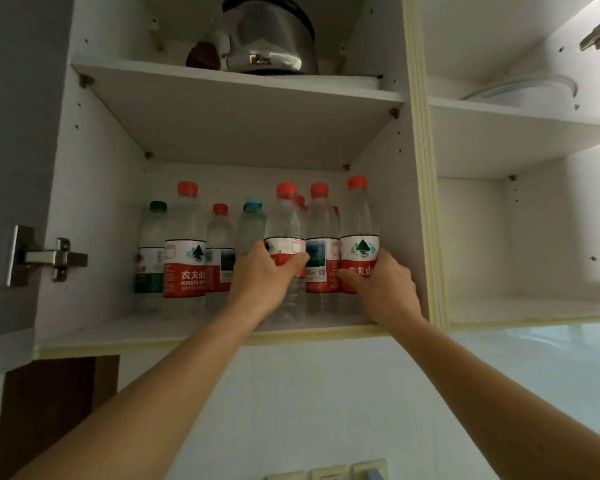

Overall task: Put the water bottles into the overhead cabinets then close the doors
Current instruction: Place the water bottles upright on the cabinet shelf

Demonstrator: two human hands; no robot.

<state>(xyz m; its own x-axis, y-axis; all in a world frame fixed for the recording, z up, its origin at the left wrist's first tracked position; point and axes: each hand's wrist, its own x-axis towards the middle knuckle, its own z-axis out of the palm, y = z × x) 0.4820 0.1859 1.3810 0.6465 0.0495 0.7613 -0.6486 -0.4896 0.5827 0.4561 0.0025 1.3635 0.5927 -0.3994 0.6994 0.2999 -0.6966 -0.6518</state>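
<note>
While left hand and right hand each grip a clear red-capped plastic water bottle on the white lower cabinet shelf, stocking appears nearly complete, grey cabinet door unclosed.

White tiled wall below, near. Brown panel low on the left. Pale switch plates at the bottom edge. Grey door swung open on the left, with a shiny metal hinge. Soft bright light on a glassy pane to the right.
</note>
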